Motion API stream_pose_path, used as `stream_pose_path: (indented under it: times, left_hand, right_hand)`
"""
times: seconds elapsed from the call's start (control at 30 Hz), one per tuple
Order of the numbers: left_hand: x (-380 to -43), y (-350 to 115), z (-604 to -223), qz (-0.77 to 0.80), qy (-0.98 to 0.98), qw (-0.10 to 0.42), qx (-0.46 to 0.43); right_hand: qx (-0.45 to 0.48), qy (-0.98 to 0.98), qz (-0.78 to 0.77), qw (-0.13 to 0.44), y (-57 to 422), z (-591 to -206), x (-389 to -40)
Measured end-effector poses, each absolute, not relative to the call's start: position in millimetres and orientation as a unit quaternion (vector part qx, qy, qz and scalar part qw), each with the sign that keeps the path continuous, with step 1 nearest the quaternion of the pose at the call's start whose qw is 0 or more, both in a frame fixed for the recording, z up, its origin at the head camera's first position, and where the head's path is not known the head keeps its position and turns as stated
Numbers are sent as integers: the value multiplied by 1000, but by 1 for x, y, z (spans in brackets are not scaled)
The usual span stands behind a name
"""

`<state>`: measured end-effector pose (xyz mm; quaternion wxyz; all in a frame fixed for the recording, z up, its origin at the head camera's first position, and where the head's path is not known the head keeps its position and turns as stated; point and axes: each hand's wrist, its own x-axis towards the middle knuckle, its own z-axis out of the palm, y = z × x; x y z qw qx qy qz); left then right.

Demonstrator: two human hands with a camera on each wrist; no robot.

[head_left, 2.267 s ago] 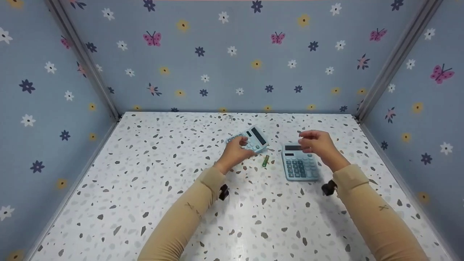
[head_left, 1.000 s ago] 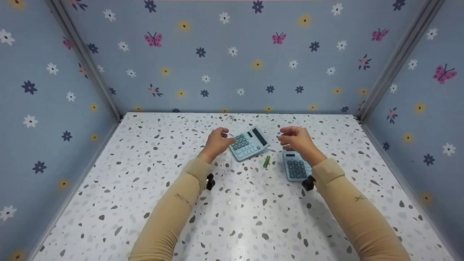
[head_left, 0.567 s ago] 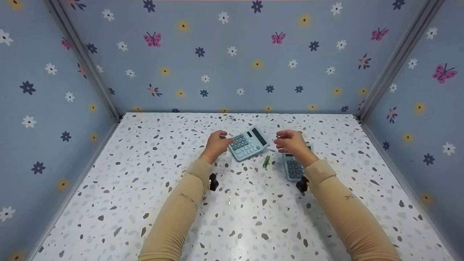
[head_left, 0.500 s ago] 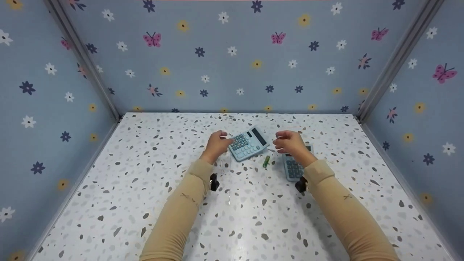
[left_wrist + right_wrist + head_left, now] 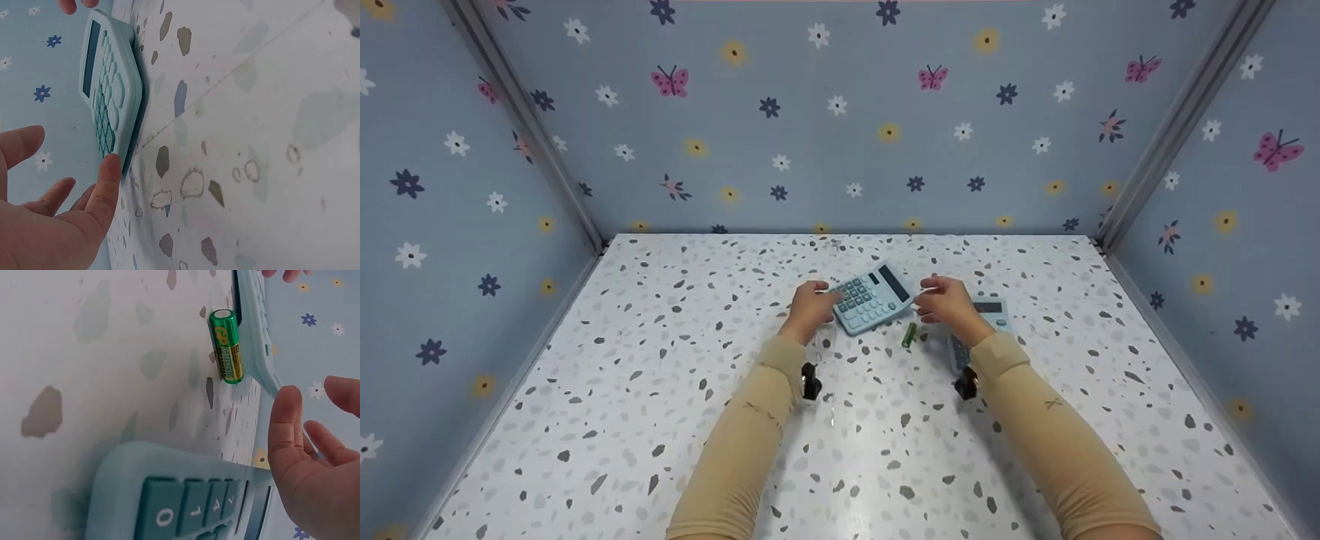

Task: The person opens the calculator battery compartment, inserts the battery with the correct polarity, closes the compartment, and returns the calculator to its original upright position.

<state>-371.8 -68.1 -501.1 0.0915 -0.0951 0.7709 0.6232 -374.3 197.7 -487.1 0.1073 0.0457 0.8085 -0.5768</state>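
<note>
A light blue calculator [image 5: 872,298] lies askew on the speckled table, its dark display toward the right. At its left end is my left hand [image 5: 811,309], fingers relaxed and apart; in the left wrist view a fingertip [image 5: 112,166] overlaps the calculator's keypad corner [image 5: 121,107]. My right hand [image 5: 946,306] is at the display end, loosely bent, with a fingertip [image 5: 288,402] right at the calculator's edge in the right wrist view. Just in front of this calculator lies a green GP battery [image 5: 910,335]. A second light blue calculator [image 5: 994,311] sits partly hidden under my right hand and wrist.
Flower-and-butterfly panels [image 5: 840,112] stand around the back and both sides of the white speckled table [image 5: 870,450]. Grey metal posts [image 5: 1177,127] join the panels at the corners. Dark wrist cameras [image 5: 811,381] hang beneath both sleeves.
My left hand has drawn back from over the askew calculator to its left end. My right hand has moved left, from above the second calculator to the first one's display end.
</note>
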Motion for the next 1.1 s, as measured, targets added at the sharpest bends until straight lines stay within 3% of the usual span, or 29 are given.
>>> stream_pose_path:
  times: [0.83,1.1]
  left_hand:
    - [-375,-65,-504,614,775,106,-104]
    - [-372,-62,-504,623,769,108,-97]
  right_hand:
    - [84,817,-544,174,183,-493,-392]
    - [95,821,-536,170,180,-498,-400]
